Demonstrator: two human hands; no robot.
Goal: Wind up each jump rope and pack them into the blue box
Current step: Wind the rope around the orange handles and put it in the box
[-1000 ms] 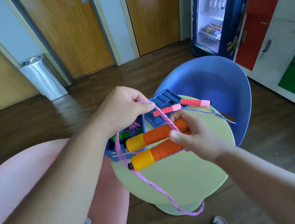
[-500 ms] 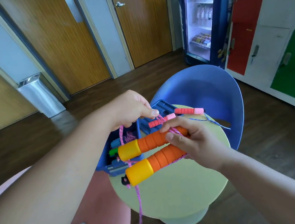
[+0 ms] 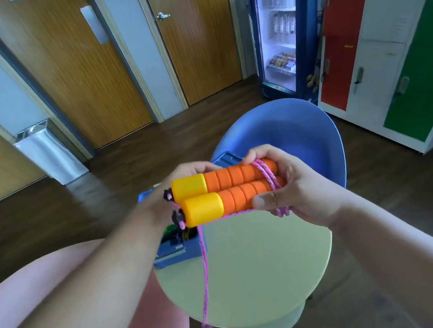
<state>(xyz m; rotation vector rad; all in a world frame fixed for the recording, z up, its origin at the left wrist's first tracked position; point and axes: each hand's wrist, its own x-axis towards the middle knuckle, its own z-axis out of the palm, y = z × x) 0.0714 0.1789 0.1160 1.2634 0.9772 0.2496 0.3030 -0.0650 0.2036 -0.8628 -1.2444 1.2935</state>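
The two orange handles (image 3: 231,190) now sit higher and closer to the head camera than half a second ago, side by side with their yellow caps to the left. The left hand (image 3: 179,173), which was pinching the pink rope (image 3: 204,277) above the handles, has passed behind them. A double strand now crosses both handles near their right ends, which suggests one turn of winding is going on. Most of the rope is not wound yet: a long strand hangs from the caps down past the edge of the pale green surface (image 3: 256,271).

The right hand (image 3: 297,190) grips the handles' right ends, its fingers (image 3: 258,156) curled over the top and its thumb pressed against the lower handle. A short loop pokes out beneath it. The left hand's fingers are mostly hidden behind the caps, so whether they hold the rope cannot be told.

The blue box (image 3: 178,253) stands open on the surface, just below and behind the handles.
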